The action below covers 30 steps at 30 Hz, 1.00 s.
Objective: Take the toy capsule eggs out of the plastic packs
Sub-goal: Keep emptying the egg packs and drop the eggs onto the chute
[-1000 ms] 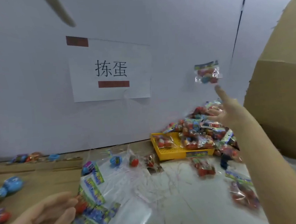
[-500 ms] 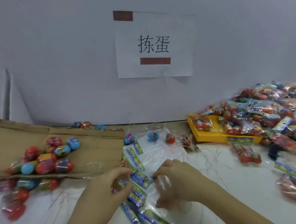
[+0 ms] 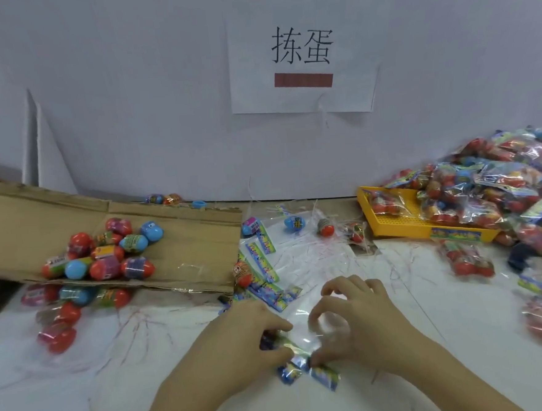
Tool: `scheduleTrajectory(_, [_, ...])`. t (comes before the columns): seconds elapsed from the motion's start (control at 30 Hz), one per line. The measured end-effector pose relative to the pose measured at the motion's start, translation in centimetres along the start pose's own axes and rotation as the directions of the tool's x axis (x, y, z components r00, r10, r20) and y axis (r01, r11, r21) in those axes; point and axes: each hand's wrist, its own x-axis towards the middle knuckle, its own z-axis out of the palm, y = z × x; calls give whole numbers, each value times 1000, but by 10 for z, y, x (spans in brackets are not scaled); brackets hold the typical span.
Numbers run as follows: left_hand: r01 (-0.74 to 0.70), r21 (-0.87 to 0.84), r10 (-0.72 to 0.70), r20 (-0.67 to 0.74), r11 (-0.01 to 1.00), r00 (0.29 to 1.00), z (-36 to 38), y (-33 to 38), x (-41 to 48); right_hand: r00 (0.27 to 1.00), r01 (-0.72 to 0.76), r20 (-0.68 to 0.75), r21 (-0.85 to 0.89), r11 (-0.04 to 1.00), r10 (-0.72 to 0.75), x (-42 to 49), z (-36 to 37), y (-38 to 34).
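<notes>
Near tabletop (image 3: 132, 391) front, left hand (image 3: 240, 339) and right hand (image 3: 364, 324) pinch a plastic pack (image 3: 301, 339), apparently empty; slick film may slip.

I'm at a makeshift sorting bench, the sort found in a small packing workshop, not a home. A paper sign (image 3: 300, 52) with two printed Chinese characters is fixed with brown tape (image 3: 303, 80) to the plain white board (image 3: 126, 87) at the far side. The white table (image 3: 131, 375) is marked with thin reddish lines. On the right a heap of sealed packs (image 3: 502, 189) spills over a yellow tray (image 3: 402, 225). On the left a flattened cardboard sheet (image 3: 195, 242) carries loose capsule eggs (image 3: 106, 249). Printed header cards (image 3: 260, 247) litter the middle, and a clear pack (image 3: 304, 334) is nearest me.
</notes>
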Motion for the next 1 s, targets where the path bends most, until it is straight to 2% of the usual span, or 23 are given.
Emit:
scheduleTrajectory(0.1, [8,50,-6,-41,999,999,4,-1,0,966,80,-242,-35,996,-86,-7,0,-4])
scheduleTrajectory(0.17, [4,7,-3,-57,1000,998,2,-3,-1,953,130,-269,-65,989,-143,-8,-2,2])
scheduleTrajectory(0.2, [15,-45,-18,-75,999,997,1,-1,-1,950,143,-273,-40,989,-149,-7,-7,6])
scheduleTrajectory(0.27, [41,-266,-88,-167,963,982,-2,1,0,948,140,-305,136,981,-93,-4,-24,15])
scheduleTrajectory(0.33, [62,-567,-225,-223,821,949,-8,5,5,912,177,-408,277,944,-51,0,-47,17])
scheduleTrajectory(0.37, [93,-699,-296,-175,709,939,-14,7,6,884,213,-465,308,927,-49,2,-57,15])
scheduleTrajectory(0.4, [152,-796,-331,-63,586,941,-19,7,6,854,264,-516,322,909,-65,2,-64,11])
scheduleTrajectory(0.43, [212,-855,-290,76,473,954,-23,6,5,829,324,-546,297,898,-118,1,-68,5])
scheduleTrajectory(0.47, [246,-889,-192,183,387,964,-24,3,1,806,380,-555,217,899,-207,-1,-69,-2])
scheduleTrajectory(0.53, [225,-941,-27,225,255,974,-25,4,-1,750,468,-516,-29,883,-414,-3,-63,-16])
scheduleTrajectory(0.57, [218,-957,-44,214,189,976,-25,5,-1,726,499,-478,-128,857,-494,-3,-59,-21])
scheduleTrajectory(0.6, [207,-968,-121,191,141,974,-24,8,1,726,513,-436,-172,841,-532,-3,-55,-23])
scheduleTrajectory(0.67, [146,-979,-246,107,144,963,-21,10,4,776,533,-347,-84,842,-526,-6,-52,-24])
scheduleTrajectory(0.73, [76,-966,-261,9,248,965,-18,12,3,843,521,-231,121,845,-486,-6,-53,-15])
scheduleTrajectory(0.77, [54,-954,-295,-37,296,955,-16,10,3,889,457,-182,295,840,-420,-2,-58,-12])
scheduleTrajectory(0.83, [14,-937,-381,-128,348,916,-17,11,4,937,343,-105,452,823,-333,1,-57,12])
scheduleTrajectory(0.87, [-4,-931,-408,-164,365,898,-17,11,3,956,241,5,561,792,-295,-2,-57,31])
scheduleTrajectory(0.9, [-33,-924,-410,-202,382,889,-18,11,3,986,-18,141,638,770,-94,4,-66,36])
scheduleTrajectory(0.93, [-61,-918,-410,-233,391,882,-19,11,4,972,-203,219,621,757,82,8,-73,38])
scheduleTrajectory(0.97, [-96,-921,-397,-255,378,881,-20,11,3,978,-161,205,698,697,21,8,-83,39])
scheduleTrajectory(1.0, [-135,-924,-380,-276,357,883,-22,11,1,995,49,6,830,556,-97,7,-90,43])
